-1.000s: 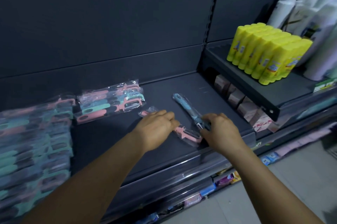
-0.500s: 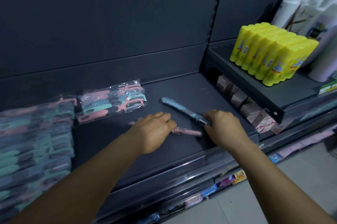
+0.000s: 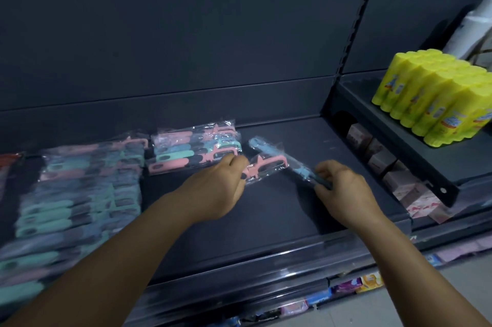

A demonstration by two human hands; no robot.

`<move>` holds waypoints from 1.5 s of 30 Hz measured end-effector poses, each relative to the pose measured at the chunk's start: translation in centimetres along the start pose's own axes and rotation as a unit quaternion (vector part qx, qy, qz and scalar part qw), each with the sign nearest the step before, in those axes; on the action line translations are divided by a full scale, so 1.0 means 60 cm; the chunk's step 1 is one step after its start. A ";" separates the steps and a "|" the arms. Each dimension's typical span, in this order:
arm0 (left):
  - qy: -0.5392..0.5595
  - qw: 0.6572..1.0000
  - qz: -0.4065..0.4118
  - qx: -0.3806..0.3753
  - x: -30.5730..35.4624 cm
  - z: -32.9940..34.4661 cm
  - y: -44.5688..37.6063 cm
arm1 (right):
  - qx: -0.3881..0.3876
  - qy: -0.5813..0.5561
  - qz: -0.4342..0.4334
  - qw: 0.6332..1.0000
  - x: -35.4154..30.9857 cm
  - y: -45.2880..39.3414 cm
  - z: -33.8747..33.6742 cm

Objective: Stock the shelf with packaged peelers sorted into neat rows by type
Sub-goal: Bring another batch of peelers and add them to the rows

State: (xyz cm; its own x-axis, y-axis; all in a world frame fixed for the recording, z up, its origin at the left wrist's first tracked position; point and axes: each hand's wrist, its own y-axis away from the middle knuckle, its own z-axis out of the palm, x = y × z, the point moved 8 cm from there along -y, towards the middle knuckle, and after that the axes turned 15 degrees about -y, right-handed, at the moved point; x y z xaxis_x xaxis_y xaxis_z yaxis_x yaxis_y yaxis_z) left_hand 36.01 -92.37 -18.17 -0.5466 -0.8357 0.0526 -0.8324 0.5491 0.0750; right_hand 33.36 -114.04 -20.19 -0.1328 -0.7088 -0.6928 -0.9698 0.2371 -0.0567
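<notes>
Left hand (image 3: 213, 191) pinching the pink Y-shaped peeler in clear crinkly wrap (image 3: 262, 167) at its handle end, fingers curled round it. Right hand (image 3: 343, 188) gripping the blue straight-handled peeler in clear wrap (image 3: 277, 157) by its near end, thumb and fingers closed on the package. Both held low over the dark metal shelf (image 3: 266, 215); touching the deck or just above, impossible to tell. Blue one angled toward 11 o'clock from the right hand; pink one lying toward 2 o'clock from the left hand, the two nearly meeting at their far ends.

At 10 o'clock of the left hand, just beside the pink package, a short row of pink and teal wrapped peelers (image 3: 194, 148). Farther out at 9 o'clock, a long blurred stack of the same sort (image 3: 72, 193). At 3 o'clock, on a raised neighbouring shelf, yellow plastic bottles (image 3: 436, 98), well apart, with small pinkish boxes (image 3: 399, 180) beneath.

Likely light, stiff inside, slippery and noisy outside; loose film apt to slide under a soft pinch. Best taken across the rigid handle, not the wrap's empty edge or the blade end.
</notes>
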 end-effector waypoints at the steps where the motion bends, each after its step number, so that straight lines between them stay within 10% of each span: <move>1: 0.008 1.000 -0.006 0.004 -0.005 -0.005 0.004 | -0.003 -0.006 -0.018 1.000 -0.012 -0.002 0.005; 22: -0.086 0.990 -0.101 -0.054 -0.124 0.021 0.095 | -0.168 0.018 -0.267 0.949 -0.217 -0.078 0.207; 32: -0.047 0.994 -0.090 -0.031 -0.118 0.018 0.065 | -0.107 -0.157 -0.149 0.970 -0.174 -0.091 0.154; 45: -0.074 0.989 -0.122 0.047 -0.136 0.021 0.014 | -0.131 -0.103 -0.028 0.986 -0.135 -0.057 0.178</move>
State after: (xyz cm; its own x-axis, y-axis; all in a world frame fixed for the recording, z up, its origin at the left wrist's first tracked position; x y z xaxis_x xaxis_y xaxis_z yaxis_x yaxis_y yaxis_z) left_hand 39.64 -85.07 -19.79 -0.3297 -0.9385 -0.1029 -0.9423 0.3339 -0.0261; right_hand 39.92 -102.02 -22.06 -0.0587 -0.5590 -0.8271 -0.9976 0.0022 0.0693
